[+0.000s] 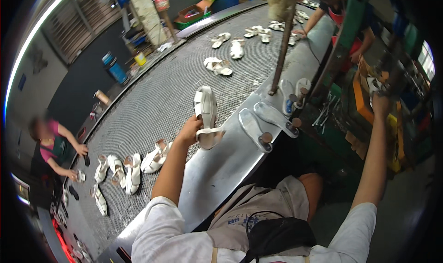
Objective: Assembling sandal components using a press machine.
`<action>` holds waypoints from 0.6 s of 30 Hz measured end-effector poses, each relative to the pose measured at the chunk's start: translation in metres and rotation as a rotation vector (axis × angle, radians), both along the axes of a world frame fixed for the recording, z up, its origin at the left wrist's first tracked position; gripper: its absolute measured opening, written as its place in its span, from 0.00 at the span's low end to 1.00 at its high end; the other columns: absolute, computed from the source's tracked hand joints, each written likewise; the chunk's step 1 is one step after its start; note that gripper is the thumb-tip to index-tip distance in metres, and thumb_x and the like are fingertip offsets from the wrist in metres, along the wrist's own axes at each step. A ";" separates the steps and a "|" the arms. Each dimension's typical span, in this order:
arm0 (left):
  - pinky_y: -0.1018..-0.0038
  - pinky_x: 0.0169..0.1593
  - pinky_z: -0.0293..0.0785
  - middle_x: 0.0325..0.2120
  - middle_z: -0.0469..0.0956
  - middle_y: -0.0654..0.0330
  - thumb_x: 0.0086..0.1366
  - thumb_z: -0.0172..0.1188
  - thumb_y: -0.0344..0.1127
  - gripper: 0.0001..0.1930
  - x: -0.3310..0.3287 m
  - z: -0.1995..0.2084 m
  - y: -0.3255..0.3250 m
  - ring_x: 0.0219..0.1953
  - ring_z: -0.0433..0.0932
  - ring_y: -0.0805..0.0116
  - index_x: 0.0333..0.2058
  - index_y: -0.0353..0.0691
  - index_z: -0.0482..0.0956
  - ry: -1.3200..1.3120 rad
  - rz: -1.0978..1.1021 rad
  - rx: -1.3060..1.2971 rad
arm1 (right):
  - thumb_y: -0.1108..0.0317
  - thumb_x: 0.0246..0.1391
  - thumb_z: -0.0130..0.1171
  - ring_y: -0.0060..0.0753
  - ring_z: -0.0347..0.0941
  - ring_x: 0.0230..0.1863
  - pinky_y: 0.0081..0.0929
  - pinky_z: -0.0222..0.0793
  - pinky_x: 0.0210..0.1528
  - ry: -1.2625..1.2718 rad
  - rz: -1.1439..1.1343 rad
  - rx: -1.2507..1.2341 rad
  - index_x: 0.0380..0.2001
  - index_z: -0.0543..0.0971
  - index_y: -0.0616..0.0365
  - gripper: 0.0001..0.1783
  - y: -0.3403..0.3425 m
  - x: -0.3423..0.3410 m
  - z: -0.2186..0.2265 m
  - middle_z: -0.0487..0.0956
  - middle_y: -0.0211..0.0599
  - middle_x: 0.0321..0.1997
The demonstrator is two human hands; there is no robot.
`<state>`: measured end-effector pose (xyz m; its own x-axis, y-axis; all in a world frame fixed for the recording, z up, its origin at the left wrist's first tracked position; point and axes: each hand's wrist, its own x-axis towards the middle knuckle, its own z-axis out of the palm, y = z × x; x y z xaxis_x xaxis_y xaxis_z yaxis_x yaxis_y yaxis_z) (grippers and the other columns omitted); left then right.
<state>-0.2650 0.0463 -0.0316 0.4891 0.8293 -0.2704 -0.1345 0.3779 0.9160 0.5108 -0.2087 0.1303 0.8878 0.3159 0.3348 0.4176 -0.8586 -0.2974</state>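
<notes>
My left hand is closed round a white strappy sandal and holds it up over the edge of the mesh conveyor. The sandal stands toe up, with its open straps showing. Far to the right, my right arm reaches to a machine, where my right hand looks closed at a small whitish thing. Its fingers are partly hidden, and I cannot make out what that thing is. Between my hands, several metal foot-shaped plates with round brown knobs, one of them a silver plate, lie on the shiny metal ledge.
White sandals rest on the mesh conveyor to the left and farther back. A co-worker handles shoes at the far left; another person reaches over the ledge at the back right. Upright metal posts stand beside the ledge.
</notes>
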 end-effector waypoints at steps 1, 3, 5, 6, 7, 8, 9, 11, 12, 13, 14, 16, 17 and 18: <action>0.62 0.54 0.84 0.53 0.85 0.52 0.74 0.54 0.27 0.20 0.002 0.002 -0.015 0.51 0.86 0.59 0.62 0.33 0.77 -0.081 0.056 0.037 | 0.39 0.69 0.56 0.58 0.84 0.58 0.53 0.78 0.61 -0.002 0.021 -0.005 0.51 0.89 0.60 0.33 0.013 -0.011 -0.006 0.87 0.54 0.56; 0.62 0.55 0.86 0.52 0.85 0.52 0.75 0.55 0.29 0.19 0.019 0.017 -0.055 0.51 0.86 0.60 0.62 0.33 0.76 -0.210 0.197 0.034 | 0.45 0.67 0.61 0.57 0.85 0.56 0.51 0.78 0.57 0.106 -0.042 0.261 0.50 0.88 0.65 0.30 0.021 -0.038 -0.013 0.88 0.56 0.52; 0.65 0.49 0.88 0.48 0.85 0.53 0.77 0.58 0.37 0.19 0.017 0.020 -0.097 0.45 0.87 0.62 0.61 0.35 0.77 -0.272 0.115 -0.020 | 0.51 0.65 0.66 0.53 0.85 0.54 0.48 0.78 0.55 0.231 -0.121 0.564 0.51 0.87 0.67 0.27 0.023 -0.084 -0.027 0.88 0.57 0.50; 0.62 0.44 0.90 0.50 0.84 0.49 0.79 0.53 0.44 0.22 0.024 0.008 -0.118 0.40 0.87 0.61 0.61 0.33 0.76 -0.399 0.167 -0.137 | 0.55 0.63 0.67 0.49 0.85 0.54 0.47 0.78 0.55 0.308 -0.149 0.731 0.53 0.86 0.66 0.25 0.034 -0.127 -0.040 0.87 0.56 0.52; 0.60 0.43 0.91 0.50 0.83 0.49 0.78 0.54 0.46 0.24 0.032 -0.001 -0.134 0.43 0.87 0.59 0.62 0.34 0.76 -0.535 0.048 -0.205 | 0.62 0.61 0.67 0.41 0.83 0.51 0.41 0.78 0.53 0.279 0.119 0.948 0.53 0.83 0.63 0.21 0.030 -0.181 -0.056 0.85 0.48 0.52; 0.58 0.47 0.90 0.51 0.82 0.50 0.78 0.54 0.46 0.24 0.058 0.005 -0.155 0.47 0.87 0.57 0.63 0.34 0.76 -0.561 -0.032 -0.178 | 0.66 0.60 0.65 0.35 0.78 0.47 0.34 0.75 0.52 0.389 0.303 1.208 0.49 0.79 0.59 0.15 0.027 -0.237 -0.077 0.80 0.38 0.47; 0.55 0.51 0.89 0.54 0.81 0.49 0.78 0.55 0.45 0.24 0.072 0.019 -0.185 0.51 0.85 0.56 0.63 0.35 0.76 -0.671 -0.039 -0.405 | 0.69 0.60 0.64 0.30 0.74 0.44 0.30 0.72 0.50 0.469 0.385 1.191 0.45 0.75 0.55 0.12 0.021 -0.334 -0.071 0.76 0.32 0.44; 0.56 0.56 0.86 0.53 0.84 0.48 0.80 0.52 0.46 0.24 0.122 0.014 -0.201 0.50 0.86 0.55 0.64 0.35 0.75 -0.505 -0.033 -0.536 | 0.69 0.64 0.65 0.31 0.72 0.41 0.33 0.70 0.49 0.458 0.625 0.952 0.39 0.75 0.55 0.08 0.003 -0.443 -0.086 0.75 0.34 0.39; 0.56 0.57 0.86 0.55 0.84 0.48 0.80 0.52 0.47 0.25 0.138 0.008 -0.196 0.51 0.86 0.55 0.64 0.35 0.75 -0.449 -0.073 -0.523 | 0.72 0.62 0.66 0.37 0.74 0.48 0.35 0.70 0.56 0.488 0.800 0.841 0.38 0.75 0.57 0.08 -0.005 -0.465 -0.122 0.78 0.42 0.46; 0.59 0.56 0.86 0.53 0.85 0.48 0.79 0.55 0.46 0.24 0.145 0.028 -0.189 0.51 0.86 0.56 0.64 0.33 0.76 -0.478 0.023 -0.510 | 0.74 0.61 0.67 0.39 0.75 0.51 0.35 0.69 0.58 0.624 0.911 0.849 0.37 0.75 0.57 0.08 -0.015 -0.482 -0.126 0.78 0.43 0.50; 0.56 0.54 0.86 0.48 0.86 0.50 0.79 0.56 0.42 0.19 0.127 0.015 -0.161 0.48 0.86 0.56 0.58 0.33 0.78 -0.456 0.122 -0.455 | 0.75 0.59 0.67 0.40 0.76 0.55 0.35 0.69 0.61 0.760 1.022 0.861 0.36 0.75 0.57 0.09 -0.025 -0.491 -0.128 0.79 0.45 0.53; 0.51 0.56 0.85 0.42 0.82 0.50 0.80 0.52 0.38 0.10 0.087 -0.034 -0.099 0.45 0.85 0.52 0.48 0.39 0.76 -0.738 0.191 -0.474 | 0.77 0.59 0.67 0.41 0.77 0.58 0.35 0.69 0.64 0.784 1.109 0.810 0.35 0.74 0.58 0.10 -0.057 -0.497 -0.124 0.79 0.47 0.57; 0.47 0.58 0.84 0.44 0.84 0.45 0.79 0.54 0.39 0.15 0.074 -0.037 -0.089 0.48 0.85 0.47 0.52 0.32 0.78 -0.736 0.428 -0.435 | 0.78 0.58 0.68 0.41 0.77 0.60 0.35 0.68 0.67 0.805 1.185 0.756 0.35 0.73 0.59 0.11 -0.070 -0.495 -0.121 0.79 0.49 0.60; 0.49 0.55 0.85 0.43 0.84 0.45 0.78 0.53 0.39 0.15 0.054 -0.050 -0.071 0.46 0.85 0.49 0.51 0.33 0.78 -0.594 0.552 -0.405 | 0.78 0.58 0.68 0.41 0.77 0.60 0.35 0.68 0.67 0.808 1.198 0.758 0.35 0.73 0.59 0.11 -0.076 -0.495 -0.116 0.79 0.49 0.60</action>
<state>-0.2115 -0.0246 -0.0817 0.2020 0.8834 -0.4228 -0.8000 0.3979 0.4491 0.0158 -0.2851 0.0141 0.2813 0.9040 0.3220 0.2354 0.2603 -0.9364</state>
